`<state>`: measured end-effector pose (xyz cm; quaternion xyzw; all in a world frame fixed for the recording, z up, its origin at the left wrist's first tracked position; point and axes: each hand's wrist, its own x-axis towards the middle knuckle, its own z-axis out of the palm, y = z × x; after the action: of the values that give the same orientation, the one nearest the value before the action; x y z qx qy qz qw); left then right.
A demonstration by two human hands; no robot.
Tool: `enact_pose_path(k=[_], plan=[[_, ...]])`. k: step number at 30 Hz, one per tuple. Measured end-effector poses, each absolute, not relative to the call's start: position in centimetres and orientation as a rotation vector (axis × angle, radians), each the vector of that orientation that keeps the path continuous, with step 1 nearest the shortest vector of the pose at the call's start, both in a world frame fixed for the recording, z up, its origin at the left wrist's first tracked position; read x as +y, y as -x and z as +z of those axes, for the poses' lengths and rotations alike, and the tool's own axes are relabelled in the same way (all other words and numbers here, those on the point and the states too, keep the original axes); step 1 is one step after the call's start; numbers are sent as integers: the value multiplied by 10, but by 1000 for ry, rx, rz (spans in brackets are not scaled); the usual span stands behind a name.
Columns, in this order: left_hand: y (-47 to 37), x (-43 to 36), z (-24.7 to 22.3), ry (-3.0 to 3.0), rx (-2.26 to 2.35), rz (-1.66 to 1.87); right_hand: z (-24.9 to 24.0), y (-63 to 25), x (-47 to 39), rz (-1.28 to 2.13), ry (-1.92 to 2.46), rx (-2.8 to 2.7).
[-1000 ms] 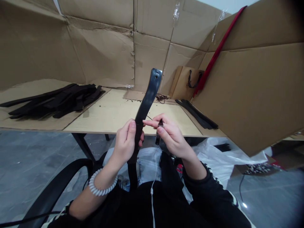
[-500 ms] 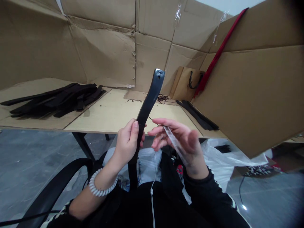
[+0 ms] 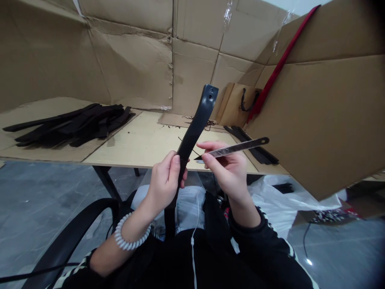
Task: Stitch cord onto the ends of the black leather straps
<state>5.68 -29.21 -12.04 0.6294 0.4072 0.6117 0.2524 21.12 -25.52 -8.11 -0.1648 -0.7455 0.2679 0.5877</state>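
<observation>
Now the thin metal blade (image 3: 237, 147) lies nearly level in the right hand (image 3: 230, 170), its looped end out to the right, where half a second ago it slanted down across the palm. Its tip sits just beside the black strap (image 3: 195, 128). Fingers of the left hand (image 3: 165, 180) are closed around that strap, which rises tilted above the table (image 3: 135, 148) edge.

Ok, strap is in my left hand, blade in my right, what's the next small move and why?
Probably bring the thin metal blade tip to the black strap edge: the right hand holds it pointed there, just short, while the left hand grips the strap upright.
</observation>
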Motion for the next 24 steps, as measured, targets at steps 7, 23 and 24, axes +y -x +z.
enact_pose_path(k=[7, 23, 24], plan=[[-60, -297, -116, -1831, 1098, 1689, -77, -200, -255, 430, 410, -1846], [-59, -299, -116, -1878, 1103, 1688, -72, -205, -255, 407, 413, -1900], [-59, -299, -116, -1880, 1102, 1686, -72, -205, -256, 418, 410, -1894]])
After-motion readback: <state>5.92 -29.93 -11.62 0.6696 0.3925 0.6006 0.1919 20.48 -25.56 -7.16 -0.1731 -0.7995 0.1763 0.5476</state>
